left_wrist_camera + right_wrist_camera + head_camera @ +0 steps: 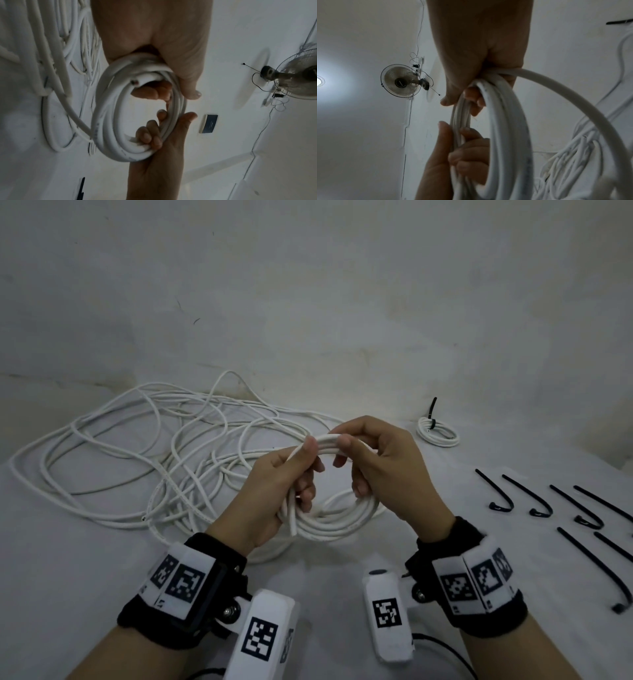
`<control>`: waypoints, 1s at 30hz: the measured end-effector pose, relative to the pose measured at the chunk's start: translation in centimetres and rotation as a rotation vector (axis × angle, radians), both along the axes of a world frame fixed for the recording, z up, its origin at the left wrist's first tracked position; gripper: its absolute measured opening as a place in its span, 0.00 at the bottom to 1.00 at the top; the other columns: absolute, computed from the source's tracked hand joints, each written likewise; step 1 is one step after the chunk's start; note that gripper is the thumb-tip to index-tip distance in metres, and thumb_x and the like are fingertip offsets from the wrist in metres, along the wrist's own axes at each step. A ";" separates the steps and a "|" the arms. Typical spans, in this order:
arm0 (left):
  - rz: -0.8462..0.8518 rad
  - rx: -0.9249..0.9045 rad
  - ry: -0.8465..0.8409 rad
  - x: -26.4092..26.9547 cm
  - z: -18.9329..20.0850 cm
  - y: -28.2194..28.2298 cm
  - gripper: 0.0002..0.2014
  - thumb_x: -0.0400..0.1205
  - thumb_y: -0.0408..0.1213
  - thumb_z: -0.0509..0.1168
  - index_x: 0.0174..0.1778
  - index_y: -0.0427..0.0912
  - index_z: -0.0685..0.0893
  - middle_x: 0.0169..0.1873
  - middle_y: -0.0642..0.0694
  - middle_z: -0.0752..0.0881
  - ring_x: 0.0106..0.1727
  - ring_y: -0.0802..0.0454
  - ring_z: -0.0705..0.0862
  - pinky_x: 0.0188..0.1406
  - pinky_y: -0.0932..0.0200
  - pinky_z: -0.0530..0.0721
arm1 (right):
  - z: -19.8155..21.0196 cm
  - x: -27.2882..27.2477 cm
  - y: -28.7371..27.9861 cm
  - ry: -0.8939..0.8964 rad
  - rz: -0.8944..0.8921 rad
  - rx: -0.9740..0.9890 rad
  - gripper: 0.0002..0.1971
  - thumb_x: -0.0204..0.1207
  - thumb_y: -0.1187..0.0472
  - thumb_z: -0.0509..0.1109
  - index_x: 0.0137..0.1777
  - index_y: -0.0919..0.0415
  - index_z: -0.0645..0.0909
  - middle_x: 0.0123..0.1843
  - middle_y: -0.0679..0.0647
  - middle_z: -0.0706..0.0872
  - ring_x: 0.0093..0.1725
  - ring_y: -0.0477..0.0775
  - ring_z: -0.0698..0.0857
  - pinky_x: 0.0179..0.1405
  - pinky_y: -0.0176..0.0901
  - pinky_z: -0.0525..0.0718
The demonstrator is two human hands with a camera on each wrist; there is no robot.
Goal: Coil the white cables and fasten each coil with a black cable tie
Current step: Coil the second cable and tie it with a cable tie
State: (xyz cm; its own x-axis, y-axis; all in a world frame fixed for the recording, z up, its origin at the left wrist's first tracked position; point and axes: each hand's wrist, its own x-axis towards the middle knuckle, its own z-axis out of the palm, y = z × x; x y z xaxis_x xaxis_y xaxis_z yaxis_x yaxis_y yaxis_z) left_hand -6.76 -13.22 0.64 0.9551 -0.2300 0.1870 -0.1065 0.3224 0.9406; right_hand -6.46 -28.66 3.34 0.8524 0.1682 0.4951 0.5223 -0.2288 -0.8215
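Observation:
A small coil of white cable [337, 525] hangs between both hands above the table. My left hand [305, 470] grips the coil's left side, thumb on top and fingers curled through the loop. My right hand [356, 463] pinches the coil's top, thumb beside the left thumb. In the left wrist view the coil [109, 121] is held by the left hand [171, 93] from above and the right hand [163, 129] from below. In the right wrist view the right hand [462, 101] closes over the strands [505, 135]. A cut cable end [293, 525] sticks out below the left palm.
A tangled heap of loose white cable [154, 457] covers the table's left half. A finished small coil with a black tie [438, 434] lies at the back right. Several black cable ties [548, 501] lie in rows at the right. A white wall [308, 302] rises just behind the table.

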 end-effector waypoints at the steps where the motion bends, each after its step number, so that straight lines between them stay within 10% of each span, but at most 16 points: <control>1: 0.034 0.016 0.000 0.1 0.0 0.0 0.22 0.67 0.57 0.62 0.31 0.38 0.76 0.15 0.51 0.68 0.16 0.58 0.70 0.15 0.68 0.70 | 0.0 0.0 0.2 -0.003 -0.006 0.016 0.11 0.75 0.53 0.69 0.44 0.62 0.83 0.28 0.52 0.85 0.14 0.48 0.74 0.15 0.36 0.73; 9: -0.057 -0.100 0.168 0.2 0.4 0.3 0.26 0.70 0.65 0.56 0.23 0.43 0.66 0.13 0.54 0.60 0.11 0.62 0.57 0.10 0.70 0.55 | -0.3 -0.7 1.1 0.321 0.093 0.089 0.29 0.71 0.35 0.58 0.37 0.66 0.77 0.16 0.52 0.72 0.15 0.48 0.69 0.20 0.39 0.72; 17: 0.072 -0.078 0.197 0.0 0.4 -0.5 0.24 0.82 0.51 0.57 0.22 0.44 0.62 0.12 0.53 0.59 0.10 0.61 0.56 0.10 0.72 0.54 | -0.3 -0.6 1.3 0.619 0.287 0.350 0.23 0.82 0.47 0.57 0.29 0.62 0.70 0.14 0.48 0.59 0.11 0.44 0.57 0.13 0.31 0.57; 23: 0.009 0.043 0.113 0.3 0.6 0.0 0.24 0.67 0.60 0.60 0.22 0.42 0.64 0.13 0.53 0.60 0.12 0.60 0.57 0.12 0.70 0.58 | -0.1 -1.0 0.9 0.679 0.320 0.289 0.25 0.72 0.39 0.60 0.27 0.60 0.73 0.13 0.47 0.60 0.12 0.44 0.57 0.23 0.40 0.54; 30: -0.008 -0.055 0.230 1.0 0.7 0.4 0.30 0.82 0.61 0.46 0.31 0.40 0.77 0.23 0.46 0.77 0.25 0.53 0.78 0.26 0.61 0.81 | 1.3 -1.0 -0.1 0.502 0.174 0.666 0.25 0.73 0.40 0.61 0.23 0.56 0.66 0.13 0.46 0.57 0.10 0.43 0.56 0.18 0.37 0.55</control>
State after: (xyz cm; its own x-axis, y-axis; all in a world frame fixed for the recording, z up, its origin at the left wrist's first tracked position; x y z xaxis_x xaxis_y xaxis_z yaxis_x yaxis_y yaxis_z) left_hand -5.72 -12.81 1.30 0.9722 -0.2328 -0.0234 0.1116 0.3737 0.9208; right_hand -7.43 -28.80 4.60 0.9863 0.1251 0.1073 0.0429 0.4342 -0.8998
